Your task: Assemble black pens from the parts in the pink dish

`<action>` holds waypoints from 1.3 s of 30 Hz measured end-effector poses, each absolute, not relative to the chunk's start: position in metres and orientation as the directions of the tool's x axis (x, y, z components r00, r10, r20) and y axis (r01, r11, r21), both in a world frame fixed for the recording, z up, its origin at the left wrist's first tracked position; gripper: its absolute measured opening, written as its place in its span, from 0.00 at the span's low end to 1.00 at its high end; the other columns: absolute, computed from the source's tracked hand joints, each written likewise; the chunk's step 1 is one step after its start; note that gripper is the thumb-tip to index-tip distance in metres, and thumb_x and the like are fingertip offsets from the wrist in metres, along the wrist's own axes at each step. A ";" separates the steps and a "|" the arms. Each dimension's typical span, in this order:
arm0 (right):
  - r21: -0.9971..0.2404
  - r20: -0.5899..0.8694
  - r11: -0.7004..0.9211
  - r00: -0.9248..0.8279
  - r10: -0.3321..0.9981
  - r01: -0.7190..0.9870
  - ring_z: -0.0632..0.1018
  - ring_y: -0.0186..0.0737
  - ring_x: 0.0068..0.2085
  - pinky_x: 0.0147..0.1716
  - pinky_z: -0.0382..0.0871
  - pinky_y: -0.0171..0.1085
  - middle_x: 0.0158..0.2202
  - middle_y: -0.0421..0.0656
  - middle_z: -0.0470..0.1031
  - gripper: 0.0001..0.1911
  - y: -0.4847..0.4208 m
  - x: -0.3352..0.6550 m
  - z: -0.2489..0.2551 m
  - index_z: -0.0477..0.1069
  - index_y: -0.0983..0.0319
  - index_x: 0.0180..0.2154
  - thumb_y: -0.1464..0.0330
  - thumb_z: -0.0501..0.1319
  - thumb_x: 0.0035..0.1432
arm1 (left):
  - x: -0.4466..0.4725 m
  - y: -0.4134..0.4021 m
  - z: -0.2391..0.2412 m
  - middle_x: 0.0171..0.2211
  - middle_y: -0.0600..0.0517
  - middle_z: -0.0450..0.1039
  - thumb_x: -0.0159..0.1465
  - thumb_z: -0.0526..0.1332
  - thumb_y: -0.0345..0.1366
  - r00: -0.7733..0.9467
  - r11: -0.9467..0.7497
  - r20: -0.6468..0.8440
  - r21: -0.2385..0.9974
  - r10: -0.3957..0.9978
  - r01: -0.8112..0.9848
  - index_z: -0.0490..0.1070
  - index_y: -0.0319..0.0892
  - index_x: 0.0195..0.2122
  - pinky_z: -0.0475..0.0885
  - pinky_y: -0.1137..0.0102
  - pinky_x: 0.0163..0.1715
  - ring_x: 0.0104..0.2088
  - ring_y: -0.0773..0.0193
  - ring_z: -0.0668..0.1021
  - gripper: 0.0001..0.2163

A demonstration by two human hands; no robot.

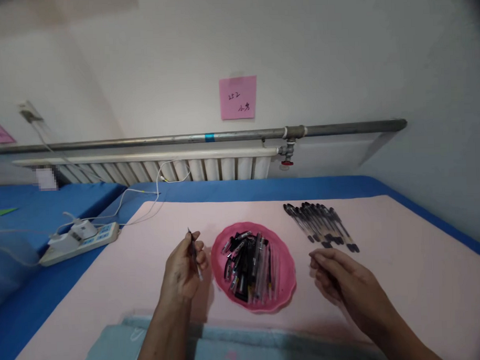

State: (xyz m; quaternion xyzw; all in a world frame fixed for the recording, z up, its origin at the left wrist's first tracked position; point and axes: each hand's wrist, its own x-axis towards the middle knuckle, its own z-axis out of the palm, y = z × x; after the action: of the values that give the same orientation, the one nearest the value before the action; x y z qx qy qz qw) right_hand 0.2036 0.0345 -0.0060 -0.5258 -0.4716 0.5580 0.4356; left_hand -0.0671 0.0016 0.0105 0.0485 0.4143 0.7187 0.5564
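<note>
My left hand, left of the pink plate, is closed on a thin pen refill with its point up and its pale end slanting down. The scalloped pink plate holds loose black pen caps and clear pen barrels. To the right of the plate, my right hand is just above the table with thumb and forefinger pressed together. Whether anything small sits between those fingers is hidden. Beyond it lies a fanned group of capped black pens.
A pink sheet covers the blue tabletop. A light-blue cloth lies along the near edge. At left are a power strip with plugs and white cables. Behind stand a radiator, a pipe and a pink note.
</note>
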 end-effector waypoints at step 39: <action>-0.693 0.235 0.496 -0.486 0.842 0.524 0.70 0.35 0.26 0.26 0.63 0.34 0.24 0.38 0.68 0.04 0.079 0.139 0.036 0.66 0.60 0.27 0.70 0.54 0.52 | -0.040 0.000 0.010 0.31 0.47 0.76 0.56 0.58 0.19 -0.245 0.061 -0.406 0.609 0.881 -0.791 0.69 0.35 0.34 0.76 0.73 0.32 0.32 0.64 0.79 0.07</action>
State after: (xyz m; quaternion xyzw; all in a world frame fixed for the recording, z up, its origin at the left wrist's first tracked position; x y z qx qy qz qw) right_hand 0.1387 0.0790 0.0356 -0.4182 -0.8161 0.2777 0.2863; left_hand -0.0397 0.0001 0.0095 0.0569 0.3950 0.6828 0.6120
